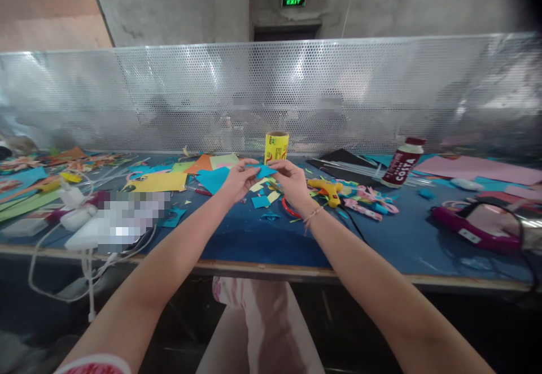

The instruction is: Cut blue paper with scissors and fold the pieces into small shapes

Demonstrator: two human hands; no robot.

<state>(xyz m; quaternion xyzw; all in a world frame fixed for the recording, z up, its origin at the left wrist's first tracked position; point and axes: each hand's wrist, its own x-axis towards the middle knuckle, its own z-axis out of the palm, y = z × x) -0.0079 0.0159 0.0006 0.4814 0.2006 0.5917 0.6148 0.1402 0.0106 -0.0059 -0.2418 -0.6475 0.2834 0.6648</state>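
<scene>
Between my two hands, above the middle of the blue tabletop, is a small piece of blue paper point(266, 171). My left hand point(241, 181) pinches its left end with closed fingers. At its right end, my right hand point(292, 182) grips it between thumb and fingers. Just behind stands a yellow cardboard tube point(276, 147), upright. Below my hands lie blue paper scraps point(260, 201) and pale yellow bits. Close to my right hand rest a yellow glue gun point(328, 190) and a red-handled tool point(290, 209), partly hidden by that hand.
Coloured paper sheets, such as a yellow one point(158, 182), cover the left side. A white cable point(38, 272) hangs over the front edge. To the right are a dark red COSTA bottle point(402, 163), clear sticks and a purple device point(474, 230). A perforated metal screen point(190, 97) closes off the back.
</scene>
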